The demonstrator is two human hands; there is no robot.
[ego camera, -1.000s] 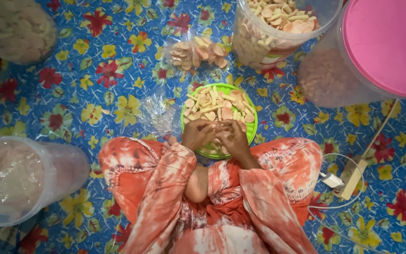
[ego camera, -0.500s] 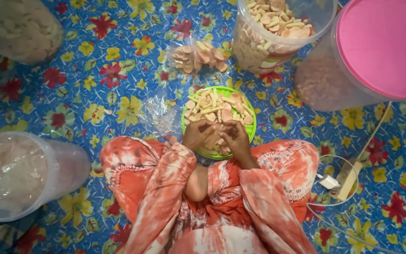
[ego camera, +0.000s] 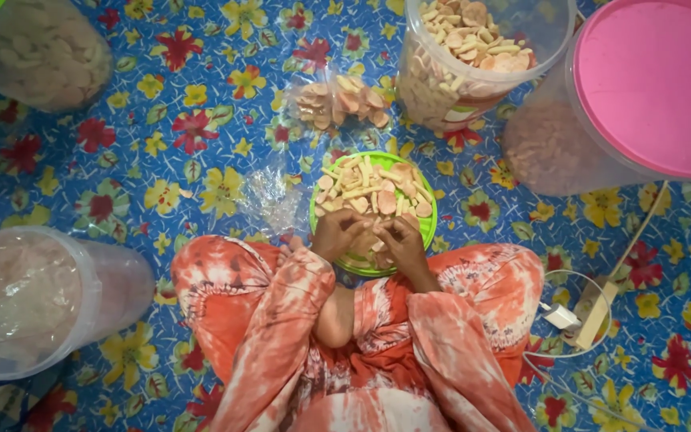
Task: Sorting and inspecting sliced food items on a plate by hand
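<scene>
Both of my hands sit together over the near edge of the green plate [ego camera: 421, 240], close to my lap. Left hand [ego camera: 337, 234] is curled, its fingers bent down onto the snacks as if gathering a few, though I cannot tell what, if anything, they pinch. Right hand [ego camera: 397, 240] is curled too, fingertips tucked toward the left one; whether it grips a piece is hidden from me.

On the plate lies a loose heap of crackers [ego camera: 369, 190], pale sticks and round pinkish chips, covering most of the far half. By my judgement the work is only partly through, since plenty of pieces lie unsorted on the plate. One filled clear bag [ego camera: 344, 102] rests beyond the plate, and a crumpled empty bag [ego camera: 272, 198] lies just left of it, so at least one packet looks done and more are left.

An open tub of snacks [ego camera: 473, 56] stands beyond, beside a tub with a pink lid [ego camera: 649, 84]. Two more clear tubs sit to my left, one near [ego camera: 33, 296] and one far [ego camera: 29, 48]
</scene>
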